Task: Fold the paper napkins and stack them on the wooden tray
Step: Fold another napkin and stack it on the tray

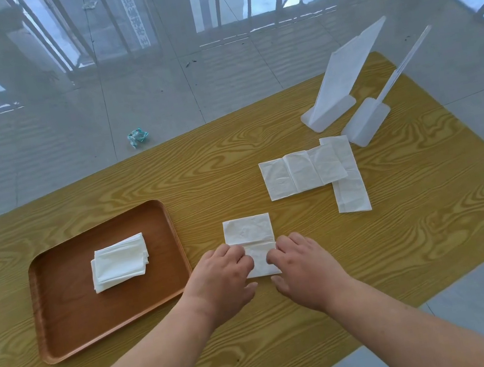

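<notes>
Both hands are down on the near end of the napkin being folded (250, 240): left hand (224, 272) on its left edge, right hand (302, 265) on its right, fingers curled and pinching or pressing the thin paper, can't quite tell which. The napkin runs lengthwise straight away from the person, with a crease across it just past the fingertips, so the next fold looks like near end over far end along that long axis. It's soft, slightly crinkled white tissue on a yellowish wood-grain table (405, 235). The wooden tray (74, 323), smooth reddish-brown with rounded corners, sits just left of the left hand, so I'd guess that hand does the drop-off onto the folded stack (120, 263) there. Two unfolded napkins (313, 174) lie overlapping, beyond and right, nearer the right hand.
</notes>
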{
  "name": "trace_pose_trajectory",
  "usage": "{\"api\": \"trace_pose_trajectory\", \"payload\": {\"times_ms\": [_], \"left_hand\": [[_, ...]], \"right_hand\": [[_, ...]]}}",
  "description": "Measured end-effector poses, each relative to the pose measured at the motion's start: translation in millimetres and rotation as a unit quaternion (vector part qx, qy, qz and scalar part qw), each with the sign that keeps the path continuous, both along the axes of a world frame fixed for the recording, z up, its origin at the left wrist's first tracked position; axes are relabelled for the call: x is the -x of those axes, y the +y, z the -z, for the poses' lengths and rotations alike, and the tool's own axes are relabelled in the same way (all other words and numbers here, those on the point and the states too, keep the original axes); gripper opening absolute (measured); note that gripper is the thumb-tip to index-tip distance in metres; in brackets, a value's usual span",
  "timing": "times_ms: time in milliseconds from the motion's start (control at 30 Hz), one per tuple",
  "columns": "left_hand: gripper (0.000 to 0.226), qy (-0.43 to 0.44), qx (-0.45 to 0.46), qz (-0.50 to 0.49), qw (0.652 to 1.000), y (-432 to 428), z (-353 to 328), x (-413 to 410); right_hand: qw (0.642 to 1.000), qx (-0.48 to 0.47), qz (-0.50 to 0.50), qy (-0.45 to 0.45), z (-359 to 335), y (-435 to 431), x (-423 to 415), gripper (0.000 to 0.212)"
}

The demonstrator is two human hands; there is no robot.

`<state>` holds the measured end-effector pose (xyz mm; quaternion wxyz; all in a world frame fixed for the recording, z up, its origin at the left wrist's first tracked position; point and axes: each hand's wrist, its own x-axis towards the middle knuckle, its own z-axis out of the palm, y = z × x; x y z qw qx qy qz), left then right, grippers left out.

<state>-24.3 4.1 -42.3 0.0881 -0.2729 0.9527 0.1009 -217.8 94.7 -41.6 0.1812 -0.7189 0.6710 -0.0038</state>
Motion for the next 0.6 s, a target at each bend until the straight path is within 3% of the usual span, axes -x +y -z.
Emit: {"api": "trace_pose_trajectory", "payload": {"times_ms": [167, 267, 433, 500, 600], "left_hand": [[0.054, -0.026, -0.006, -0.030, 0.999, 2.0, 4.4, -0.4], [0.065, -0.035, -0.028, -0.038, 0.998, 0.2, 4.1, -2.6], [0.039, -0.035, -0.072, -0.054, 0.995, -7.1, -1.1, -5.4], [0.028, -0.006, -0.112, -0.117, 0.987, -10.1, -6.7, -4.6], [0.031, 0.046, -0.171, -0.239, 0.955, -14.4, -9.6, -2.7]], "right_hand": [[1.000, 0.008, 0.009, 0.012, 3.6, -7.0, -5.3, 0.011], [1.000, 0.000, 0.024, -0.018, 2.5, -10.4, -5.9, 0.016], [0.986, -0.045, 0.085, -0.139, -9.9, -11.5, -1.4, 0.013], [0.979, -0.052, 0.111, -0.166, -13.4, -14.4, 0.4, 0.012], [0.970, -0.005, 0.165, -0.181, -13.6, -19.4, 1.9, 0.017]]}}
